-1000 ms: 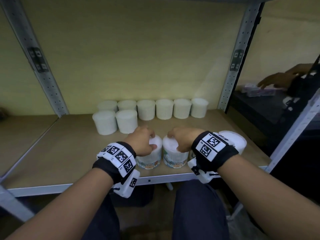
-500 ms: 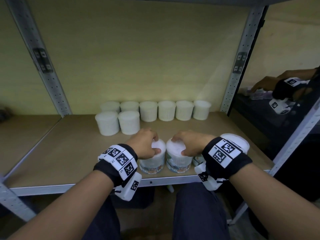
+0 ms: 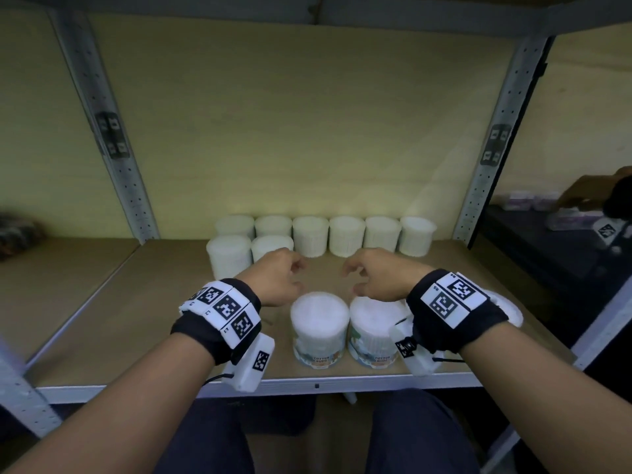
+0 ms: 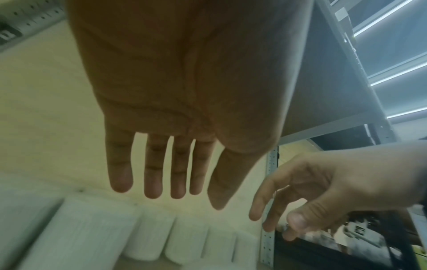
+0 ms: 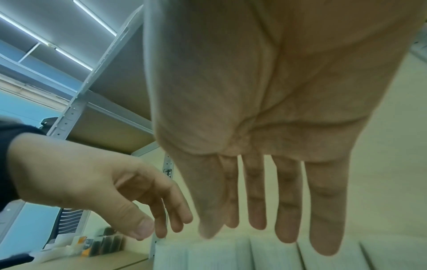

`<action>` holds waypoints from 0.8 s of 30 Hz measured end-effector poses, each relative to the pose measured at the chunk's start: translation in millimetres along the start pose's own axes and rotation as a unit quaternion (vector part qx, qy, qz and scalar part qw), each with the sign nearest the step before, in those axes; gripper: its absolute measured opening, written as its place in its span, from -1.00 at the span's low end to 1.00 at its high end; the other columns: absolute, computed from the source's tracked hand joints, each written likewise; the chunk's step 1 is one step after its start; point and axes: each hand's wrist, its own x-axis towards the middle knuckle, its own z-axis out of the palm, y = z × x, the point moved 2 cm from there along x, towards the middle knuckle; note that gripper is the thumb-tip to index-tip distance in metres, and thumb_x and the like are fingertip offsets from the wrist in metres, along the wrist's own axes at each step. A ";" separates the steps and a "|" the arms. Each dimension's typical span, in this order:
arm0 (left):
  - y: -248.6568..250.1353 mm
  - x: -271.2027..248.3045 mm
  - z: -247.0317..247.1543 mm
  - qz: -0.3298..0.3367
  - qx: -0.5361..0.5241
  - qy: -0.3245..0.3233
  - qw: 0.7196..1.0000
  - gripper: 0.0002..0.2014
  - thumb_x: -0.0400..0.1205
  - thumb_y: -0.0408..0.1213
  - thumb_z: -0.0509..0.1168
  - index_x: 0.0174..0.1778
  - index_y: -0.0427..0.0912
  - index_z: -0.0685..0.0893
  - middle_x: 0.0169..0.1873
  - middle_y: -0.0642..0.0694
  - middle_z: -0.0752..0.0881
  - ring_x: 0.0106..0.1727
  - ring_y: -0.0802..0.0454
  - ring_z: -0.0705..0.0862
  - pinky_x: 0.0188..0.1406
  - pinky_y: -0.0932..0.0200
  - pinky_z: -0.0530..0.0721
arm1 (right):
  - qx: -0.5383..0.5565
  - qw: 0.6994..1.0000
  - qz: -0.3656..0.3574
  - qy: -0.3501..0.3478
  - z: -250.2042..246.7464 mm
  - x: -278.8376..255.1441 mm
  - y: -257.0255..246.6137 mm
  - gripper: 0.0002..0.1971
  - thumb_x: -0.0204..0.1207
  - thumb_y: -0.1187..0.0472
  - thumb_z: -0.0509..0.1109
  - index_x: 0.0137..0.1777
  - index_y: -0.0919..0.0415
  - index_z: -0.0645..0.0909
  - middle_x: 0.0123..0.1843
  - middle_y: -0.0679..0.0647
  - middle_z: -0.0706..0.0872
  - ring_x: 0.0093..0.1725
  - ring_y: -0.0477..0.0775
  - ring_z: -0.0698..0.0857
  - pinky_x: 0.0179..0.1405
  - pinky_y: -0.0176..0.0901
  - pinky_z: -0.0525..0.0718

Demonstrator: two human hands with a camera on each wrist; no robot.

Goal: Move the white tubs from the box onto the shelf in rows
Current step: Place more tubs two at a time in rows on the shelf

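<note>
Tubs (image 3: 319, 323) stand upright at your 6 o'clock, just below both spread, empty hands, left hand (image 3: 278, 280) and right hand (image 3: 379, 278) about equally near.

surface: brown wooden shelf board with grey metal front edge (image 3: 102, 302) | back: row of six white round plastic tubs (image 3: 347, 236) along the wall | second row: two same white tubs (image 3: 228, 256), left side | front edge: two labelled white tubs (image 3: 319, 325) touching, one more white tub (image 3: 509, 311) right of them
</note>
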 end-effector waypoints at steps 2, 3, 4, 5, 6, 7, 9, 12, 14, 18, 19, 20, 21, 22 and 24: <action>-14.5 1.3 -9.2 -0.015 -0.001 0.007 1.000 -0.52 0.61 -0.18 0.32 0.46 -0.12 0.46 0.34 -0.08 0.54 0.28 0.02 0.57 0.10 0.32 0.44 | 0.022 1.000 -0.012 0.016 -4.4 11.1 -12.1 -0.59 0.57 0.14 0.38 0.41 0.11 0.53 0.46 0.02 0.55 0.38 0.06 0.57 0.30 -0.12 0.55; -22.3 2.6 -13.5 -0.025 0.000 0.009 1.000 -0.52 0.61 -0.15 0.32 0.46 -0.11 0.46 0.34 -0.07 0.55 0.24 0.02 0.57 0.09 0.31 0.45 | 0.027 0.999 -0.018 0.023 -6.4 17.8 -18.3 -0.59 0.56 0.14 0.38 0.41 0.12 0.54 0.44 0.03 0.57 0.36 0.05 0.59 0.26 -0.16 0.54; -30.9 4.4 -17.5 -0.035 0.001 0.011 0.999 -0.52 0.60 -0.12 0.33 0.45 -0.09 0.47 0.33 -0.06 0.55 0.20 0.03 0.58 0.10 0.29 0.47 | 0.030 0.999 -0.024 0.029 -8.4 24.6 -24.3 -0.60 0.56 0.14 0.38 0.40 0.12 0.55 0.42 0.03 0.59 0.33 0.04 0.60 0.21 -0.20 0.54; -39.9 6.5 -21.4 -0.047 0.002 0.013 0.999 -0.52 0.59 -0.10 0.34 0.44 -0.09 0.48 0.32 -0.06 0.56 0.18 0.03 0.59 0.12 0.25 0.49 | 0.035 0.998 -0.028 0.032 -10.4 31.8 -30.2 -0.61 0.56 0.13 0.38 0.39 0.12 0.56 0.39 0.03 0.61 0.29 0.03 0.61 0.16 -0.24 0.52; -49.1 9.1 -25.3 -0.058 0.001 0.015 0.998 -0.51 0.58 -0.09 0.35 0.43 -0.09 0.49 0.32 -0.06 0.58 0.19 0.02 0.60 0.14 0.22 0.52 | 0.038 0.998 -0.031 0.034 -12.8 38.9 -36.0 -0.62 0.57 0.11 0.38 0.38 0.11 0.57 0.37 0.03 0.62 0.24 0.01 0.62 0.12 -0.26 0.51; -57.8 12.0 -29.3 -0.069 -0.003 0.019 0.997 -0.51 0.57 -0.09 0.36 0.42 -0.09 0.50 0.31 -0.07 0.59 0.22 0.00 0.61 0.14 0.20 0.53 | 0.040 0.998 -0.032 0.035 -15.6 45.8 -41.7 -0.63 0.57 0.10 0.37 0.37 0.11 0.58 0.34 0.03 0.62 0.18 -0.01 0.61 0.09 -0.28 0.49; -77.1 19.8 -37.5 -0.084 -0.009 0.029 0.996 -0.51 0.57 -0.11 0.37 0.42 -0.12 0.51 0.30 -0.09 0.58 0.25 -0.03 0.60 0.14 0.19 0.53 | 0.026 0.998 -0.035 0.037 -20.6 64.2 -52.9 -0.64 0.58 0.11 0.37 0.35 0.13 0.59 0.31 0.05 0.62 0.13 -0.01 0.60 0.05 -0.30 0.47; -100.9 30.1 -42.2 -0.104 -0.019 0.039 0.994 -0.52 0.58 -0.13 0.36 0.43 -0.13 0.50 0.34 -0.11 0.54 0.31 -0.07 0.57 0.25 0.13 0.54 | 0.011 0.999 -0.036 0.030 -21.8 86.9 -62.8 -0.64 0.59 0.13 0.34 0.36 0.15 0.60 0.33 0.07 0.62 0.23 0.04 0.63 0.04 -0.30 0.47; -118.6 38.4 -45.4 -0.115 -0.023 0.044 0.992 -0.52 0.59 -0.13 0.34 0.44 -0.12 0.48 0.37 -0.11 0.51 0.35 -0.07 0.55 0.31 0.10 0.53 | 0.001 0.999 -0.028 0.015 -19.5 107.4 -68.0 -0.62 0.59 0.10 0.33 0.38 0.15 0.57 0.35 0.07 0.61 0.28 0.06 0.61 0.12 -0.26 0.52; -146.3 59.4 -46.5 -0.123 -0.015 0.057 0.991 -0.53 0.62 -0.12 0.31 0.44 -0.15 0.46 0.37 -0.15 0.48 0.37 -0.08 0.50 0.37 0.10 0.49 | -0.037 0.999 -0.004 -0.015 -12.0 152.3 -73.1 -0.55 0.57 -0.01 0.34 0.42 0.13 0.52 0.36 0.11 0.60 0.27 0.10 0.62 0.28 -0.08 0.61; -151.4 65.4 -46.2 -0.124 -0.015 0.060 0.990 -0.53 0.62 -0.11 0.31 0.44 -0.15 0.46 0.38 -0.15 0.47 0.38 -0.09 0.49 0.37 0.09 0.48 | -0.043 0.999 0.001 -0.022 -10.1 162.6 -74.5 -0.52 0.57 -0.02 0.34 0.44 0.14 0.50 0.38 0.12 0.59 0.28 0.11 0.62 0.29 -0.07 0.61; -155.7 71.2 -45.7 -0.126 -0.016 0.062 0.990 -0.52 0.62 -0.11 0.30 0.44 -0.15 0.45 0.39 -0.15 0.46 0.40 -0.09 0.48 0.39 0.09 0.47 | -0.049 0.998 0.005 -0.028 -8.3 171.6 -76.1 -0.49 0.57 -0.03 0.34 0.47 0.16 0.47 0.41 0.13 0.56 0.30 0.11 0.61 0.30 -0.08 0.60; -159.3 76.7 -45.2 -0.128 -0.016 0.064 0.990 -0.52 0.62 -0.10 0.30 0.45 -0.15 0.45 0.40 -0.16 0.45 0.42 -0.09 0.46 0.41 0.07 0.46 | -0.056 0.998 0.009 -0.032 -6.6 180.1 -77.4 -0.46 0.58 -0.03 0.33 0.50 0.18 0.43 0.45 0.14 0.53 0.35 0.12 0.58 0.33 -0.10 0.57; -162.3 82.1 -44.2 -0.130 -0.015 0.064 0.989 -0.51 0.62 -0.09 0.30 0.46 -0.15 0.43 0.43 -0.16 0.44 0.45 -0.10 0.44 0.44 0.06 0.44 | -0.063 0.997 0.011 -0.037 -5.2 187.6 -79.0 -0.43 0.59 -0.04 0.32 0.53 0.20 0.40 0.49 0.14 0.49 0.40 0.13 0.54 0.35 -0.10 0.53; -166.2 91.2 -39.9 -0.134 -0.009 0.049 0.990 -0.47 0.64 -0.07 0.28 0.51 -0.14 0.39 0.49 -0.17 0.38 0.50 -0.11 0.39 0.49 0.04 0.39 | -0.078 0.996 0.016 -0.049 -2.6 199.1 -82.1 -0.36 0.60 -0.07 0.31 0.59 0.24 0.32 0.56 0.16 0.41 0.49 0.15 0.47 0.41 -0.10 0.47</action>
